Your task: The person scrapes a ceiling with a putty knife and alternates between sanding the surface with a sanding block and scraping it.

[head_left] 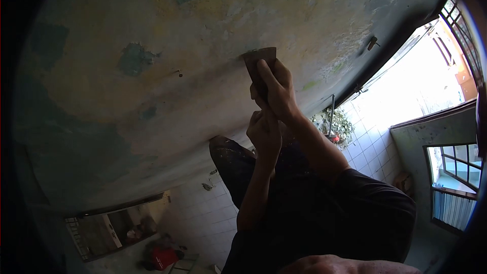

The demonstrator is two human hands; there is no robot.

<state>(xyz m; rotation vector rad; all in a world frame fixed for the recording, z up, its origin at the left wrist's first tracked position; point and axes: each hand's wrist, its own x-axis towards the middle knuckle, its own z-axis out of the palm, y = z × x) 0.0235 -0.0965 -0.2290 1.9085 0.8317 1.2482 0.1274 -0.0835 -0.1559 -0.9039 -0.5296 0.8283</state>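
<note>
Bare skin lies nearest, the scraper pointing lengthwise away, blade foremost.

White tiled floor with a mottled greenish heap on it

I see room to pass along the peeling cream-and-green painted wall, beyond the fingers of the right hand. A small dark round stub juts out well to their left, a short brown peg to their right; just below them, the bare left hand blocks me.
</note>
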